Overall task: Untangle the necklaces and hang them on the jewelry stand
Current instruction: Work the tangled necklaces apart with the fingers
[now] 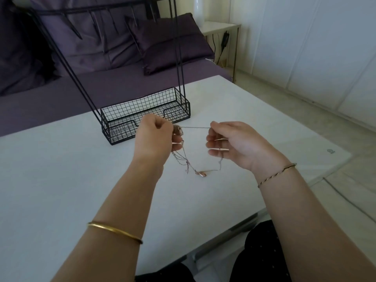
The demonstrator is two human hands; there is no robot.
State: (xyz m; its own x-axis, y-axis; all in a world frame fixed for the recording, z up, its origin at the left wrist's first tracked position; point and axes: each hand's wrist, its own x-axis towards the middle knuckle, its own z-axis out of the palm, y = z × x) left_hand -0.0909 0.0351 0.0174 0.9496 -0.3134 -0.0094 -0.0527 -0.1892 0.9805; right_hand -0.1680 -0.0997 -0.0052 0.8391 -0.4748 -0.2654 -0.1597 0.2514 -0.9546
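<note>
hands [191,139] stretching tangled necklaces [184,157], jewelry stand [146,112]

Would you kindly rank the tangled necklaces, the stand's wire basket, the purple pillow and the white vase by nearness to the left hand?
1. Tangled necklaces, held in the left hand.
2. Wire basket, just behind it on the table.
3. Purple pillow, beyond the table.
4. White vase, far back right.

Both bare forearms reach forward toward the stand [177,113]. The left hand [156,137] is just in front of the stand, back to camera, fingers curled and pinching a chain [195,127] tangle. The right hand [234,143] is level with it, right of the stand, with thumb and forefinger pinching the same chain and the other fingers loosely bent.
</note>
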